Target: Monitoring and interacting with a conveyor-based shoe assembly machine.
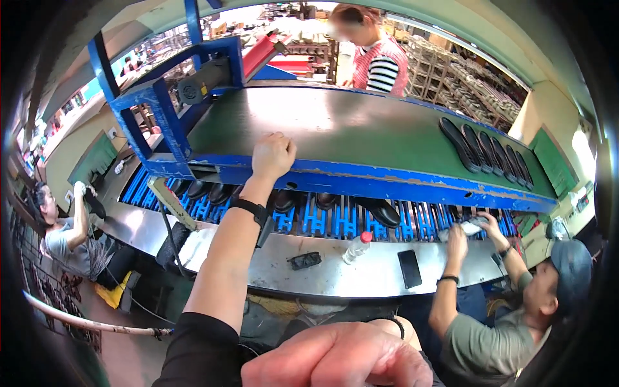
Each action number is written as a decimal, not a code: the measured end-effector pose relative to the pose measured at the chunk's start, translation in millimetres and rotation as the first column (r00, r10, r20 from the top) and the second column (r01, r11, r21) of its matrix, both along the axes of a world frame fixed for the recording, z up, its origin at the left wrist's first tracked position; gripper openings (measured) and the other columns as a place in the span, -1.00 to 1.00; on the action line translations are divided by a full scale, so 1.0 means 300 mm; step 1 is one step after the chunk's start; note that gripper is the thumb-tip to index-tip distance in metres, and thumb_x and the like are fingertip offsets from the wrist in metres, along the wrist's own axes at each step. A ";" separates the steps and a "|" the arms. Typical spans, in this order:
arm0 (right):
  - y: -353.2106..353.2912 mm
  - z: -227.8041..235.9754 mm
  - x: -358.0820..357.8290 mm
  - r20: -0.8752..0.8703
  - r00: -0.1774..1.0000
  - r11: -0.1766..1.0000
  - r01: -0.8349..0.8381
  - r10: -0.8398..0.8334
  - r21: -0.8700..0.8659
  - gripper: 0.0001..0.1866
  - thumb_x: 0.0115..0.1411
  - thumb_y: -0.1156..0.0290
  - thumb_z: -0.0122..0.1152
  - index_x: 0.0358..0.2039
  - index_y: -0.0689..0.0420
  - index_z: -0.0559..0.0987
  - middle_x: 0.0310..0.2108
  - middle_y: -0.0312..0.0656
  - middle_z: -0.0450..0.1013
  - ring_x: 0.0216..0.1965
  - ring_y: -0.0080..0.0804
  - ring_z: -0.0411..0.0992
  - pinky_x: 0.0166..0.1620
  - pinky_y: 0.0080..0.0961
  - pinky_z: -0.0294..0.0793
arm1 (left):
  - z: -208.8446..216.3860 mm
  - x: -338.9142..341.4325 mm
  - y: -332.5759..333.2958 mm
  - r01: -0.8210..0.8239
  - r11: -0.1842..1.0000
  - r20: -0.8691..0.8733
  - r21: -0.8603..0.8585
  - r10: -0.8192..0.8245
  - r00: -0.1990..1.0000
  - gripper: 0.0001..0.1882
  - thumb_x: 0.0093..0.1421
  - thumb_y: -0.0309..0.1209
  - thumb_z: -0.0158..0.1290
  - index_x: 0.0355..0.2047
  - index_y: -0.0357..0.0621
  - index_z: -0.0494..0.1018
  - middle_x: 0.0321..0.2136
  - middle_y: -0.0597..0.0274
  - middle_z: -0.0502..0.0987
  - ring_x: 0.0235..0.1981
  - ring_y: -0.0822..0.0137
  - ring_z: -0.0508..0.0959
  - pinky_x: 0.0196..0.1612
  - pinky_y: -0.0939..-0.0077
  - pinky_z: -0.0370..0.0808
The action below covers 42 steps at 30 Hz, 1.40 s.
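Observation:
My left hand (274, 155) rests in a loose fist at the near edge of the green conveyor belt (348, 132), a black watch on its wrist; nothing shows in it. Close to the camera, at the bottom, is my right hand (342, 358), its fingers curled in and nothing visible between them. Beneath the belt's blue frame, several dark shoes, one a black shoe (380, 211), sit on a lower track of blue slats (313, 219). Several black soles (459, 143) lie in a row at the belt's right end.
A metal ledge (309, 269) before me holds a clear bottle with a red cap (358, 248), a phone (409, 269) and a black case (304, 260). A co-worker (496, 322) at the right handles a pale item. Others are at the far left and behind the belt.

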State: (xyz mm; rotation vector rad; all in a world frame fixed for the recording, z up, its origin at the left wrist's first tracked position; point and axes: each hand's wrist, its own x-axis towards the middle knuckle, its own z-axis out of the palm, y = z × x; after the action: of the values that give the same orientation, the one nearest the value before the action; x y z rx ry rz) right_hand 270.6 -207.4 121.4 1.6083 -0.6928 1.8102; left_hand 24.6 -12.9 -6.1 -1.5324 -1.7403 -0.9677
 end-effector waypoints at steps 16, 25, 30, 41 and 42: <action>-0.073 0.044 -0.055 -0.261 0.941 0.963 -0.249 0.216 -0.101 -0.37 0.33 -0.10 -0.01 -0.05 0.34 0.46 -0.31 0.03 0.46 -0.48 -0.25 0.48 -0.48 -0.44 0.50 | 0.003 -0.023 -0.032 -0.024 0.996 0.004 -0.082 0.024 1.000 -0.71 0.15 -0.32 0.02 -0.63 -0.21 0.54 -0.49 0.02 0.56 -0.38 -0.03 0.57 -0.27 0.08 0.53; 0.014 0.009 0.046 -0.014 1.000 0.998 0.019 -0.020 -0.065 -0.27 0.21 -0.19 0.16 -0.02 0.32 0.45 -0.30 -0.03 0.46 -0.55 -0.28 0.46 -0.53 -0.47 0.46 | -0.015 -0.032 -0.032 0.011 0.999 -0.010 -0.045 -0.011 1.000 -0.77 0.12 -0.42 0.03 -0.64 -0.23 0.43 -0.56 0.04 0.47 -0.45 -0.01 0.51 -0.35 0.08 0.47; -0.027 0.001 0.153 0.222 0.971 0.957 0.145 -0.089 -0.252 -0.29 0.16 -0.23 0.21 -0.21 0.33 0.52 -0.38 -0.03 0.49 -0.54 -0.33 0.44 -0.52 -0.50 0.42 | -0.003 0.006 -0.010 0.020 0.999 -0.019 -0.041 -0.021 1.000 -0.78 0.13 -0.40 0.02 -0.62 -0.23 0.46 -0.52 -0.01 0.50 -0.41 -0.04 0.53 -0.32 0.07 0.48; 0.037 0.002 0.147 0.018 0.968 0.927 0.243 -0.249 -0.286 -0.36 0.14 -0.18 0.27 -0.23 0.27 0.57 -0.33 -0.04 0.53 -0.41 -0.28 0.50 -0.35 -0.41 0.50 | -0.012 -0.012 -0.005 0.045 0.998 -0.044 -0.033 -0.047 0.998 -0.73 0.16 -0.44 0.02 -0.66 -0.28 0.37 -0.58 -0.01 0.42 -0.45 -0.03 0.48 -0.36 0.08 0.43; 0.036 -0.006 0.137 -0.030 0.947 0.911 0.298 -0.319 -0.286 -0.35 0.13 -0.19 0.27 -0.23 0.28 0.57 -0.32 -0.03 0.53 -0.37 -0.26 0.50 -0.30 -0.39 0.49 | -0.010 -0.007 -0.006 0.034 0.999 -0.028 -0.029 -0.035 0.999 -0.72 0.16 -0.44 0.02 -0.66 -0.29 0.36 -0.58 -0.01 0.42 -0.45 -0.02 0.48 -0.35 0.09 0.43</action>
State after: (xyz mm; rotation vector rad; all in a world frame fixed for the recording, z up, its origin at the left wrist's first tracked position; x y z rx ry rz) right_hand 311.8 -196.6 119.7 1.2930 -0.5893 1.5299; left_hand 22.4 -14.7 -9.2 -1.5918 -1.7198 -0.9366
